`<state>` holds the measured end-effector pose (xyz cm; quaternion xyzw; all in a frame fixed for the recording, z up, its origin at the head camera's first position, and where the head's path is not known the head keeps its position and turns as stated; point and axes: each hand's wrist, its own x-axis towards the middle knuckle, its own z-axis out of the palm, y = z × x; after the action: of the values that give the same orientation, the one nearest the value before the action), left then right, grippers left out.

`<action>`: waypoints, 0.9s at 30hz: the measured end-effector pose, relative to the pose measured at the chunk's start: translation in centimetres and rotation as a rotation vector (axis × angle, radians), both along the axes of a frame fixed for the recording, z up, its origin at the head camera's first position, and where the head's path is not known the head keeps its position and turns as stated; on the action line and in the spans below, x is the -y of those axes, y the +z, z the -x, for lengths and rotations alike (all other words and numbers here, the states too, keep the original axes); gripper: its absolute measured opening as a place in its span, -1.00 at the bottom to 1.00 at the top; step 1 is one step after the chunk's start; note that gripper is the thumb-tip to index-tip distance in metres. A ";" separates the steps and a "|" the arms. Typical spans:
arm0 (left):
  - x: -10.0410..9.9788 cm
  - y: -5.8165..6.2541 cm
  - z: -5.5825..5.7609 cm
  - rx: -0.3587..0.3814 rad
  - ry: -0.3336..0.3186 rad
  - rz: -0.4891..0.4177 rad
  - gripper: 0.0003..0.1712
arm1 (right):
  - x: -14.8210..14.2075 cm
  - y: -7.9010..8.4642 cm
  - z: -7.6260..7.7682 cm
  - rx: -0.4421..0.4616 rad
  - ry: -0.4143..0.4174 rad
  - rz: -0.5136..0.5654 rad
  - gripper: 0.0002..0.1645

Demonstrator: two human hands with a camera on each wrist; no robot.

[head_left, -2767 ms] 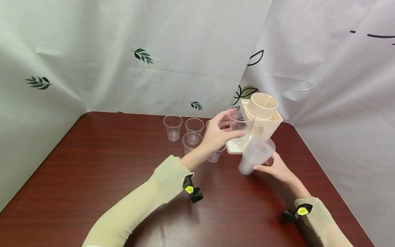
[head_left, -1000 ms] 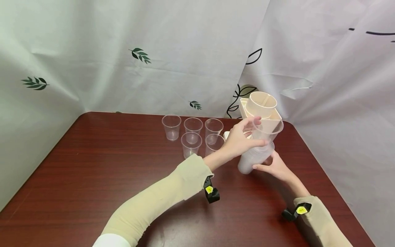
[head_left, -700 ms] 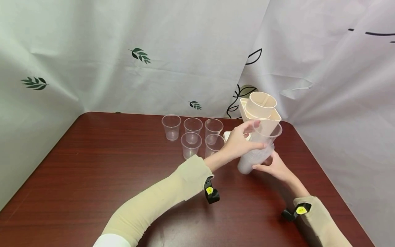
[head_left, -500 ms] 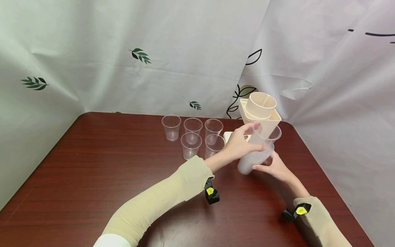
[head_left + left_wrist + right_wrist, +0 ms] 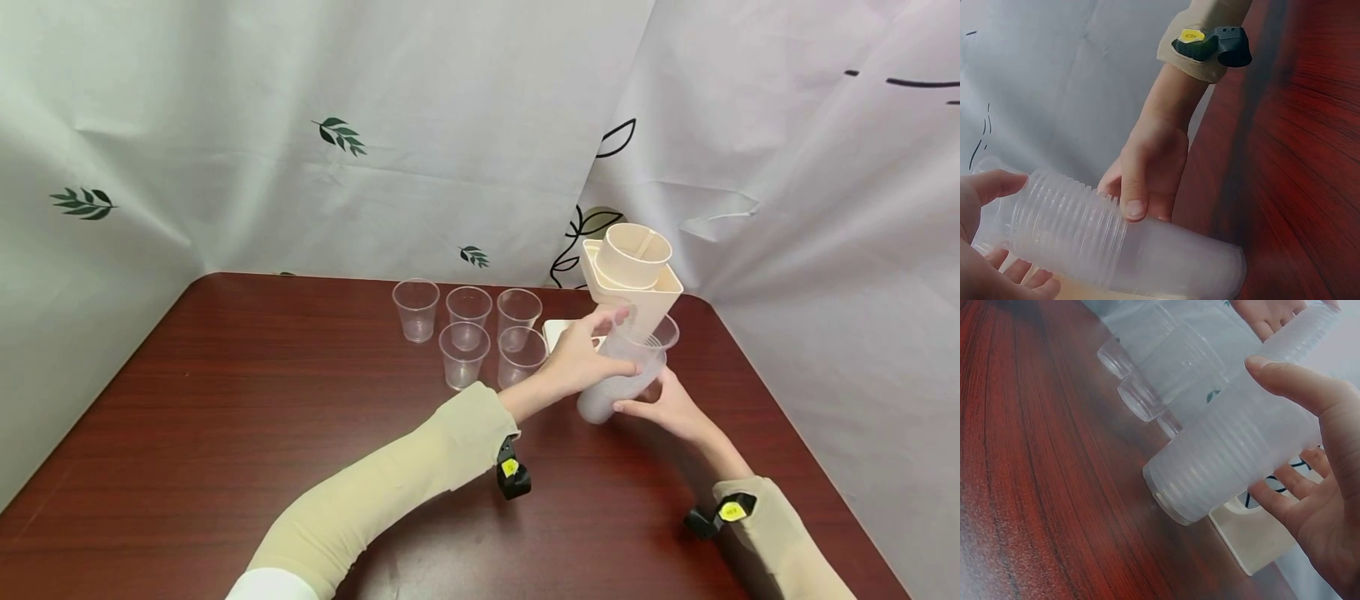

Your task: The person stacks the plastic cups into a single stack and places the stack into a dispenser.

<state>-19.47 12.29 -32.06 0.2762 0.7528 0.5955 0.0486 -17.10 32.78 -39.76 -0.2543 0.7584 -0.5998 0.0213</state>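
Note:
My right hand [image 5: 671, 404] grips a tilted stack of clear plastic cups [image 5: 602, 393], its mouth leaning up to the right. At that mouth, my left hand [image 5: 581, 354] holds one clear cup [image 5: 666, 332] between thumb and fingers, its lower part inside the stack. In the left wrist view, several nested rims [image 5: 1072, 225] lie between the left hand [image 5: 982, 250] and the right thumb [image 5: 1135, 203]. The right wrist view shows the stack's base [image 5: 1175, 494] apart from the tabletop, with the right fingers [image 5: 1285, 494] around its side.
Several clear cups stand upright in two rows: a left back cup [image 5: 417, 312], a front cup [image 5: 464, 354] and others beside them. Behind the stack stands a cream dispenser-like holder [image 5: 637, 267] with a round top and white base [image 5: 553, 329]. A curtain [image 5: 375, 192] backs the wooden table [image 5: 262, 433].
My left hand has moved right with its cup from in front of the cream holder to the stack's mouth, then lowered the cup into it. The right hand has stayed nearly still.

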 end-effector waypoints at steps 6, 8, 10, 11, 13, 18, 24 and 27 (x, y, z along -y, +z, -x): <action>0.0 -0.1 -0.1 0.001 -0.025 -0.023 -0.19 | -0.1 0.0 0.0 -0.003 0.015 0.010 -0.14; 0.0 -0.1 -0.1 -0.002 -0.033 -0.034 -0.19 | -0.1 0.1 0.1 0.000 0.015 0.013 -0.15; 0.1 -0.1 -0.1 -0.003 -0.037 -0.036 -0.18 | -0.1 0.0 0.1 0.001 0.011 0.010 -0.15; 0.1 -0.2 -0.1 -0.004 -0.037 -0.037 -0.17 | -0.1 0.0 0.1 0.002 0.010 0.010 -0.15; 0.1 -0.2 -0.1 -0.001 -0.041 -0.042 -0.17 | -0.1 0.0 0.1 0.003 0.009 0.010 -0.15; 0.2 -0.3 -0.1 0.017 -0.054 -0.064 -0.16 | -0.1 -0.1 0.1 0.007 0.001 0.013 -0.14; 0.3 -0.5 -0.1 0.057 -0.051 -0.055 -0.15 | 0.0 -0.1 0.0 0.005 -0.020 -0.005 -0.15; 0.3 -0.5 -0.2 0.090 -0.038 -0.052 -0.18 | 0.0 -0.1 0.0 0.003 -0.017 -0.002 -0.15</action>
<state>-19.31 11.96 -32.57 0.2645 0.7287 0.6258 0.0862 -17.11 32.80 -39.85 -0.2470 0.7611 -0.5995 0.0175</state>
